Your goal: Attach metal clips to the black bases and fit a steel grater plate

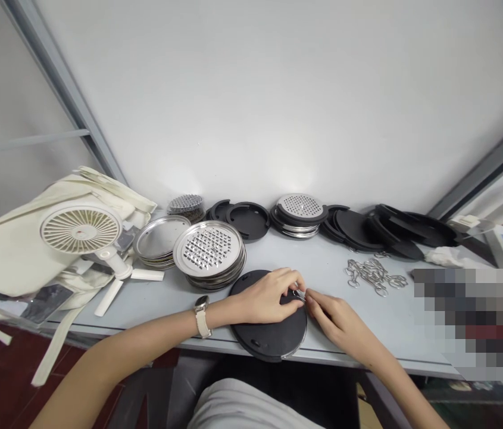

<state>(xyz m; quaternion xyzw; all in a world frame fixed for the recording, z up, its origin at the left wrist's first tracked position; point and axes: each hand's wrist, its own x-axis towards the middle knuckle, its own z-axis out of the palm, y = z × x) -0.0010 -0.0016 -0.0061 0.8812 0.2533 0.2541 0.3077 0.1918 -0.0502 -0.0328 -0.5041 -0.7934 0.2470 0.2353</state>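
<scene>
A round black plastic disc (271, 342) lies at the table's front edge, with a metal rim showing at its lower right. My left hand (269, 298) rests over the disc, thumb and fingers curled around a small bent wire clip (297, 294). From the right, my right hand (336, 322) pinches at the same clip by the disc's right edge. Fingers hide part of the clip. Farther right lies a loose pile of similar wire clips (374, 275). Left of the disc stands a stack of round metal grater plates (209, 249), the top one with raised teeth.
Behind are more metal discs (162, 237), black round holders (247, 220), a perforated plate (301, 207) on a stack and a heap of black parts (358, 229). A white fan (81, 229) and a cream bag (14, 256) occupy the left. The right front is blurred out.
</scene>
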